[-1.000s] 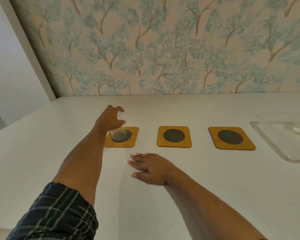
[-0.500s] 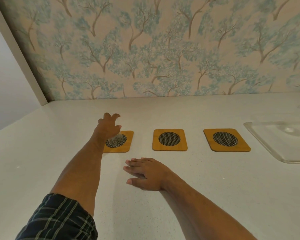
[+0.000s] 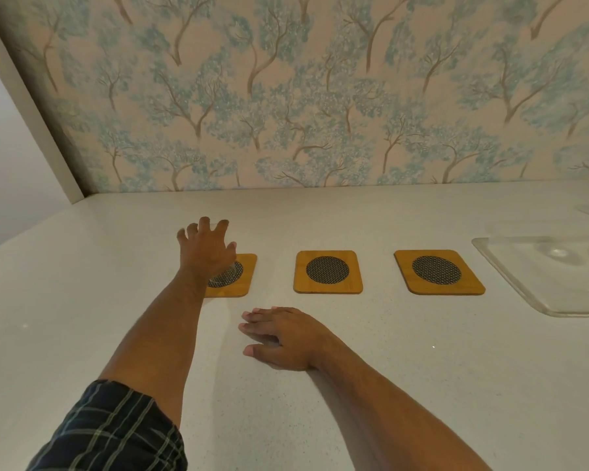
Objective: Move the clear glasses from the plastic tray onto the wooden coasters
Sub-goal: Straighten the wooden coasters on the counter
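Clear glass (image 3: pixel 225 270) sitting on leftmost wooden coaster (image 3: pixel 244 277), mostly hidden under spread, released left hand (image 3: pixel 206 248). Lifting fingers straight up, avoiding tipping. Right hand (image 3: pixel 281 338) lying flat, holding nothing, on counter (image 3: pixel 422 368).

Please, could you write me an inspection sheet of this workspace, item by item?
Surface: white counter, dry as far as seen.
Job's things: three wooden coasters in a row; left coaster partly under a hand, middle coaster and right coaster bare; plastic tray at right, faint round shapes inside, glasses not certain.
Clutter: nothing seen.
Hands: left hand over the left coaster, fingers spread; right hand flat on the counter.
Cables: nothing seen.
Surroundings: tree-pattern wallpaper behind.
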The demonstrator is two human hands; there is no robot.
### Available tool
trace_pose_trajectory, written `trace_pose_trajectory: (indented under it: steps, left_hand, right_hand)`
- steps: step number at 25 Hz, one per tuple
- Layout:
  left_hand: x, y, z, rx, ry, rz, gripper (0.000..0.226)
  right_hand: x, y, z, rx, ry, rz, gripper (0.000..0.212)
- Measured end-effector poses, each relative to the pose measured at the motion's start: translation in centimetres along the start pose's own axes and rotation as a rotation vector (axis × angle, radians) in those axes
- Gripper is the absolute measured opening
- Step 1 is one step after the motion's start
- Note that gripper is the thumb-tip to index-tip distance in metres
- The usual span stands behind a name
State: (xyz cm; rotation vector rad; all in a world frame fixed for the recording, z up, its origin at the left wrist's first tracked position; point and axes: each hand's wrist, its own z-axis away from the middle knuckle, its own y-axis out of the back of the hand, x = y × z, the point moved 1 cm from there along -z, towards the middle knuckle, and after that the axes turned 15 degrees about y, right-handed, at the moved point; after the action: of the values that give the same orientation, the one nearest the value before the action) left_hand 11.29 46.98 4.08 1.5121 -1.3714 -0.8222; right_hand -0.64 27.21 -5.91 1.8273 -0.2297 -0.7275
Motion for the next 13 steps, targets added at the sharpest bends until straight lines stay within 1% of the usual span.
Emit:
trace_pose_trajectory:
  steps: [2,4,7,8,11,13]
  left_hand:
    - [0.8,0.1,0.4,0.123,-0.066,-0.059,0.062]
    - [2.7,0.5,0.8,0.173,-0.149,-0.055,0.064]
    - [6.7,0.9,1.4,0.157,-0.298,-0.024,0.064]
    - [8.0,1.0,1.6,0.143,-0.343,-0.009,0.064]
    - [12.6,1.2,2.2,0.119,-0.465,0.036,0.064]
    - [15.6,1.0,2.8,0.091,-0.525,0.056,0.064]
  right_hand:
    - [-0.3,0.0,0.1,0.025,-0.017,0.015,0.060]
    - [-0.6,0.1,0.4,0.072,-0.017,0.056,0.055]
    - [-1.1,0.3,1.1,0.170,-0.031,0.083,0.045]
    - [-1.2,0.4,1.3,0.181,-0.047,0.079,0.046]
    - [-0.6,1.4,3.2,0.117,-0.124,0.096,0.060]
    - [0.4,3.0,5.6,0.116,-0.176,0.122,0.065]
